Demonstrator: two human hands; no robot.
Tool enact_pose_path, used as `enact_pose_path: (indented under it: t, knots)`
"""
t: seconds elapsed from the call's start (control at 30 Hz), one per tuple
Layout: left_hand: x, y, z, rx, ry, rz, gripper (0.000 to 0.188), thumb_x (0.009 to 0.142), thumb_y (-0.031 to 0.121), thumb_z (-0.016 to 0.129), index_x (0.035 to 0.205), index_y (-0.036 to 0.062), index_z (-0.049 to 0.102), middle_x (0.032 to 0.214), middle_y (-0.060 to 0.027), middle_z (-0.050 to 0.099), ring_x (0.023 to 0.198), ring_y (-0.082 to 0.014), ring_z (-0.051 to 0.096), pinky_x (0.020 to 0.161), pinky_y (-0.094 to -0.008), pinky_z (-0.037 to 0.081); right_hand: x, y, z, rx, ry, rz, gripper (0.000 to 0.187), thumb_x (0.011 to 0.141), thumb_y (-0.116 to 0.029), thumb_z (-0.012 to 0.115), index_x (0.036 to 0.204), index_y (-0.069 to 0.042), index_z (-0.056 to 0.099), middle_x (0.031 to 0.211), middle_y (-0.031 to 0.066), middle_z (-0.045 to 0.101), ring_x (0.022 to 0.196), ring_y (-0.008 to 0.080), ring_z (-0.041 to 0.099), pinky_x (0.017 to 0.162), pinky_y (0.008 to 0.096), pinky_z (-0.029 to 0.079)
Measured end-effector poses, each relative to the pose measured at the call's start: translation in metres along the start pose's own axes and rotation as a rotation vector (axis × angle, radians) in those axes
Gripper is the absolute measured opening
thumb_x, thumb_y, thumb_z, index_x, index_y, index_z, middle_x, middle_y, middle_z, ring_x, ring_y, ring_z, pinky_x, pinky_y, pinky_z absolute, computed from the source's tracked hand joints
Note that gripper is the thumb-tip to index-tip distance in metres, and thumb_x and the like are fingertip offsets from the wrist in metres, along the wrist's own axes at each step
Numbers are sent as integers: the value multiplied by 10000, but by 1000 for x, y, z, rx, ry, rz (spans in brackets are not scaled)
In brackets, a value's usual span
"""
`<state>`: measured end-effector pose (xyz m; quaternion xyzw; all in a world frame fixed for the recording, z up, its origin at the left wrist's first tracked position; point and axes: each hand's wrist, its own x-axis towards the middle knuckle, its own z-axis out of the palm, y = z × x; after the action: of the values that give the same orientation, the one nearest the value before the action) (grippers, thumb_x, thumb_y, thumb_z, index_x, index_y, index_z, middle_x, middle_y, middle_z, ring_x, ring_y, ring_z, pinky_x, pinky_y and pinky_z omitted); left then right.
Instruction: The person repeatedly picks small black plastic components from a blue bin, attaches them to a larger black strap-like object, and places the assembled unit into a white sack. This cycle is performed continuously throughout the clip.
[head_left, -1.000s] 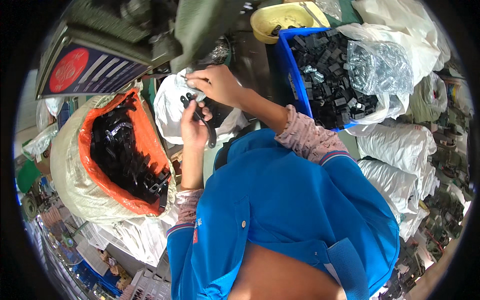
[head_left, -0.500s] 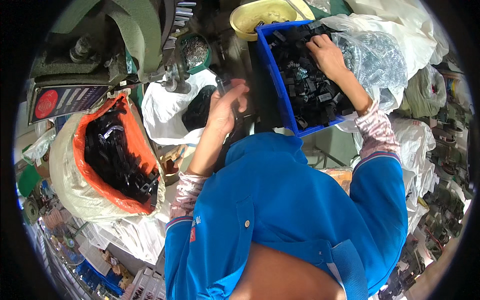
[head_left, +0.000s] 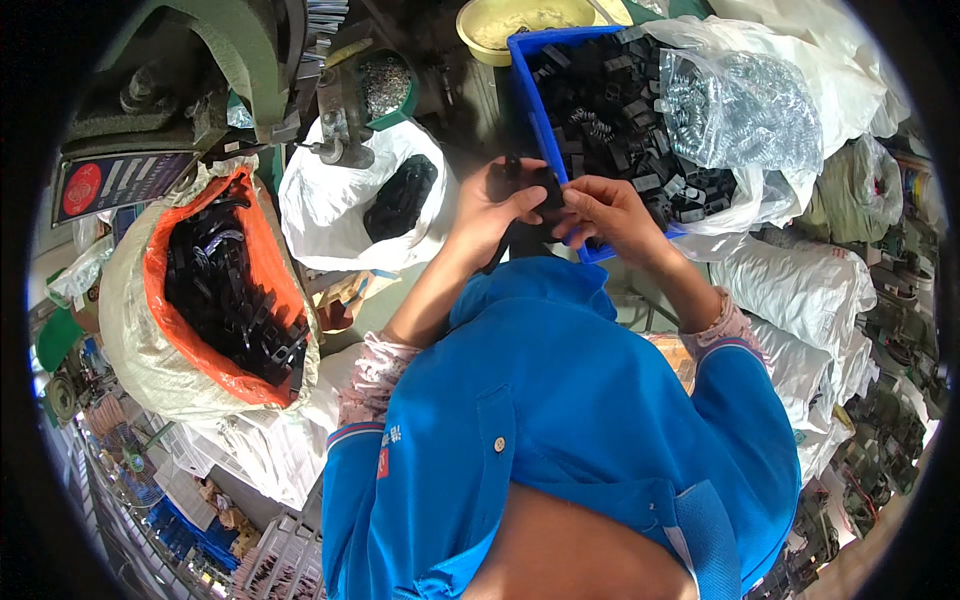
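In front of my chest, my left hand is closed around a dark, elongated part, its thumb pressing the near side. My right hand meets it from the right, thumb and fingers pinched at the part's right end. Whether a separate small piece sits in that pinch is hidden by the fingers. Just beyond my right hand stands a blue bin full of small black blocks, with a coil spring lying among them. A clear bag of metal springs rests on the bin's right side.
To the left, an orange-lined woven sack holds black parts, and a white bag holds more. A green machine stands at the far left. A green cup of small metal pieces and a yellow basin are at the back.
My right hand has left the blue bin and come toward me to meet my left. My left hand has moved right with its dark part, and the two hands now touch the same part.
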<state>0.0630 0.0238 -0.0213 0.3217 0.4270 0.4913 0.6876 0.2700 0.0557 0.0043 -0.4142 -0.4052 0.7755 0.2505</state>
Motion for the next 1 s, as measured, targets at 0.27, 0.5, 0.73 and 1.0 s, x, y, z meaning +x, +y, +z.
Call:
enact_pose_path:
  t: [0.27,0.5,0.73,1.0]
  knots:
    - [-8,-6,-21,-220,162,26,215,894,28,642,1107,4,621,1044,-141,671,900,-228,685,690,-411,633,60,-19,-88,-1409,319,-589,155,840,-56,637,987,-33,680,895,138,642,818,343,649,670,397,520]
    - [-20,6,-18,-141,196,159,223,881,-57,631,1101,-27,618,1029,-116,642,863,-207,671,808,-456,610,87,-8,-93,-1715,181,-589,94,839,-57,590,933,-58,581,971,140,564,897,381,605,696,452,510]
    - [-30,18,-18,152,253,244,326,858,-27,683,1179,-4,629,943,-35,633,782,-100,612,752,-278,575,47,-50,-10,-398,-2,-361,143,912,-83,661,1024,2,687,938,81,715,816,143,671,735,263,530]
    - [-38,30,-26,492,290,377,278,806,22,733,1077,6,674,909,-70,719,830,-102,658,756,-248,524,54,-47,51,-853,-171,-725,140,841,10,679,980,-10,673,920,97,659,826,218,666,711,319,530]
